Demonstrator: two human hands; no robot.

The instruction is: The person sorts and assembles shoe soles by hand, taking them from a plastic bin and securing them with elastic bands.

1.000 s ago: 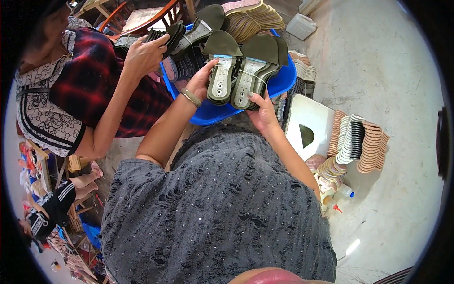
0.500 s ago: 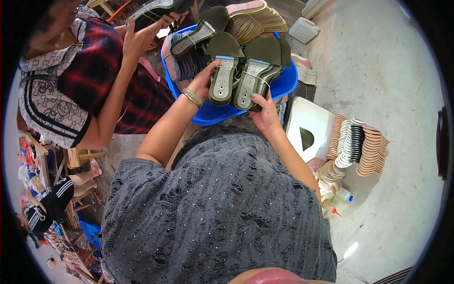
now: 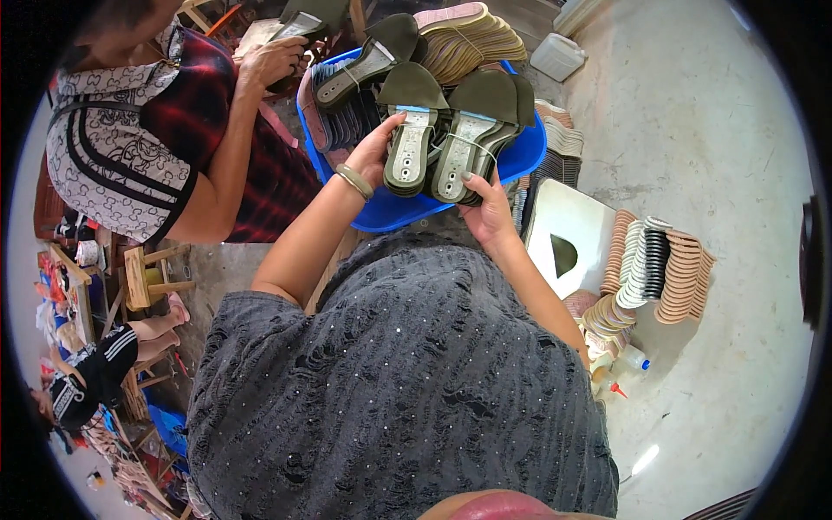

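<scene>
My left hand (image 3: 374, 154) is closed on the side of a tied stack of dark olive shoe insoles (image 3: 407, 156), its thumb on top. Around the heel end of a second tied olive insole stack (image 3: 455, 160) my right hand (image 3: 488, 208) is closed, thumb on the upper face. Both stacks stand side by side above a blue basin (image 3: 536, 152), broad toe ends pointing away from me. Their fingers underneath are mostly hidden. Another olive insole bundle (image 3: 368, 65) lies at the basin's far left.
A co-worker (image 3: 217, 165) on the left handles an olive insole bundle (image 3: 299, 24). Pink and yellowish insoles (image 3: 468, 39) fill the basin's far side. On the right are a white stool (image 3: 542, 234), several rows of insoles (image 3: 680, 269) and a white jug (image 3: 557, 56). Another person (image 3: 95, 368) is far left.
The co-worker has leaned forward and to the right, and the bundle there has shifted slightly with their hands. My hands and both stacks have hardly moved.
</scene>
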